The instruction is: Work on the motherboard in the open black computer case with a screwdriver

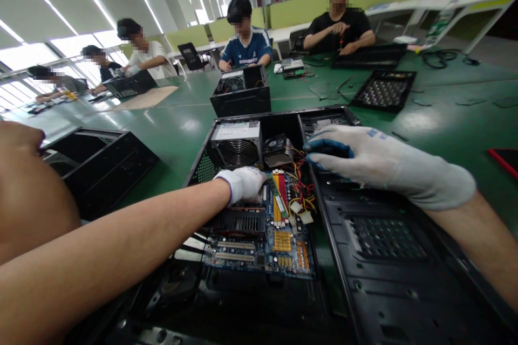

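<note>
My left hand (250, 183), in a white glove, is closed over the motherboard (243, 256), its fingers at the upper end of a green RAM stick (277, 197). The stick lies tilted across the yellow and red memory slots (280, 221). My right hand (343, 152), in a white glove with blue palm, rests over the edge of the drive bay, thumb and fingers apart. Both hands are inside an opened black computer case (335, 248). The power supply (238, 143) and the CPU cooler (279, 150) sit at its far end.
Loose power cables (301, 186) with white plugs lie beside the slots. Another person's bare arm (32, 183) is close on the left, beside a black case (109, 172). Across the green table (182, 124) several people work; another case (240, 94) and a black panel (384, 91) stand there.
</note>
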`<action>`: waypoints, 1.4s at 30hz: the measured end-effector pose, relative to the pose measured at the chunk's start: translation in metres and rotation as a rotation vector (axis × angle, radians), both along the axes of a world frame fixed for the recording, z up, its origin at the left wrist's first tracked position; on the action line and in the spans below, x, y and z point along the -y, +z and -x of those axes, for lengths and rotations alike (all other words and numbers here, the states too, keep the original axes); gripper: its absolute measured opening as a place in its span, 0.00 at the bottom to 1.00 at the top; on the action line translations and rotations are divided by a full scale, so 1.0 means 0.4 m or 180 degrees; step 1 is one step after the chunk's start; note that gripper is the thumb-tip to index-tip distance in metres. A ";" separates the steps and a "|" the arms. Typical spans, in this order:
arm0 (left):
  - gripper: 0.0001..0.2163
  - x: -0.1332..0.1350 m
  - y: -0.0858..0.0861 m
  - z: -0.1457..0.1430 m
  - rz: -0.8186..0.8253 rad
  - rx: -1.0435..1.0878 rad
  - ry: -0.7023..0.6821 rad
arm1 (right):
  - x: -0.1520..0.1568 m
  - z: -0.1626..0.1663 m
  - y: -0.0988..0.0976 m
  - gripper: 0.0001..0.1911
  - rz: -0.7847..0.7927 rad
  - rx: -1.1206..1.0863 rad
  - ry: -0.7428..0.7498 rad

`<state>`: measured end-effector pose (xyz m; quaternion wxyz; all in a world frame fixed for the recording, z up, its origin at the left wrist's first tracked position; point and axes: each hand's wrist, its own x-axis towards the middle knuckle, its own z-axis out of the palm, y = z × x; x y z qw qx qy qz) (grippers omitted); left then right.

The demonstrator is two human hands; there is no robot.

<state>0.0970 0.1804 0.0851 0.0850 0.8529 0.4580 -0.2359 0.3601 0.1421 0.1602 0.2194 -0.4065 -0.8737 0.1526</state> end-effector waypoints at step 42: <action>0.27 -0.004 0.011 0.000 0.0013 -0.0179 0.0027 | 0.004 0.000 -0.001 0.21 -0.0020 0.0026 0.0057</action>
